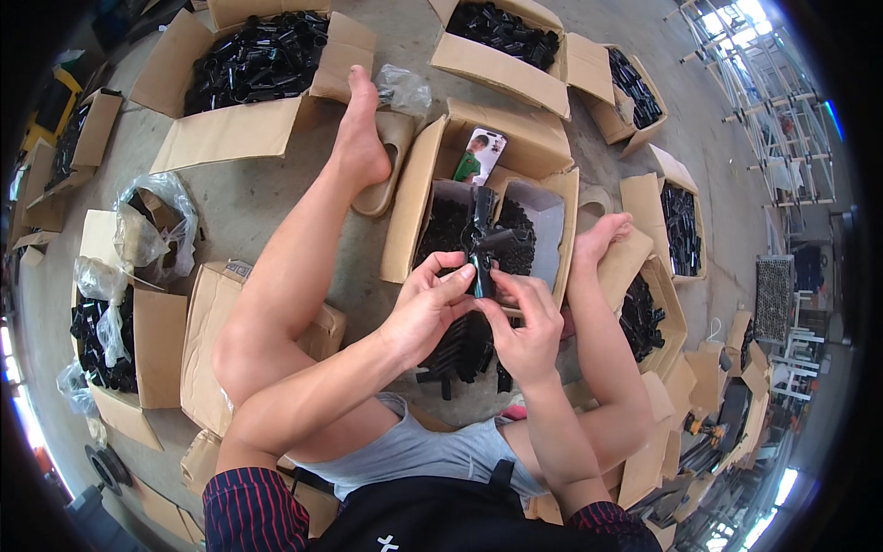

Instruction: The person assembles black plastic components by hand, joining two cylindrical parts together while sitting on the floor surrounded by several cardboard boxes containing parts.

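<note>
A black plastic tubular part (480,263) with a short branch sticking out to one side is held over the carton between my legs. My left hand (430,302) wraps its thumb and fingers around the tube's left side. On the right, the thumb and fingertips of my right hand (526,324) pinch at the tube's lower end; whether a small piece sits between them is hidden. Under the part, the open carton (414,207) holds small black pieces (521,225) in grey-lined sections. More black tubular parts (455,354) lie in a pile just below my hands.
A phone (480,155) with a lit screen leans inside the carton's far end. Open cartons of black parts stand around me, at far left (258,60), far centre (501,37), left (161,345) and right (676,221). Slippers (384,166) lie near my feet. Metal racks (768,110) stand at right.
</note>
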A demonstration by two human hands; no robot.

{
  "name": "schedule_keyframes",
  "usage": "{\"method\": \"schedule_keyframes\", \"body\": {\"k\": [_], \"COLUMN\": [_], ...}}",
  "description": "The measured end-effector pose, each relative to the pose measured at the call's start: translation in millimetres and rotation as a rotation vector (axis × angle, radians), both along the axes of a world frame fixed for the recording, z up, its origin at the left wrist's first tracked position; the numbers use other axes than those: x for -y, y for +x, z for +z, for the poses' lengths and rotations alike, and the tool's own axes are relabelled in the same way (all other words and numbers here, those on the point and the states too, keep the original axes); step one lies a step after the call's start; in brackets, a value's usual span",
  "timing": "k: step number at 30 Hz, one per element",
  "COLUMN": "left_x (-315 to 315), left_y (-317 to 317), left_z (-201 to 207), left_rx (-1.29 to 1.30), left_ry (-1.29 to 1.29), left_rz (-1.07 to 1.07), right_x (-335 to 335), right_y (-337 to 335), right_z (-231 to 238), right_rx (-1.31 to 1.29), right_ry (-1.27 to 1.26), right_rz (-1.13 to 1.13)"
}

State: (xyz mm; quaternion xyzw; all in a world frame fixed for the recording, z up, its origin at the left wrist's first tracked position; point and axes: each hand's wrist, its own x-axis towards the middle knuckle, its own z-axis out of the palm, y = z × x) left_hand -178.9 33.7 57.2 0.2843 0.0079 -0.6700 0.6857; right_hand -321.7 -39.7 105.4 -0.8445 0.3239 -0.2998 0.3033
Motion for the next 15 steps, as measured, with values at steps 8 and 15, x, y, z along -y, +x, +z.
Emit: {"method": "schedule_keyframes", "body": {"k": [8, 15], "left_x": [-1.2, -5.5], "left_y": [-11.3, -5.9], "left_z": [-7.8, -5.3], "left_rx": [-0.036, -0.009], "left_ry": [-0.01, 0.009], "left_rz": [-0.032, -0.083], "right_x": [-5.7, -21.1], "right_y": [-2.1, -0.5], "right_z": [-14.6, -5.1], "right_rx": [-0.031, -0.179], "right_ry": [-0.337, -0.364], "right_rz": [-0.087, 0.001]}}
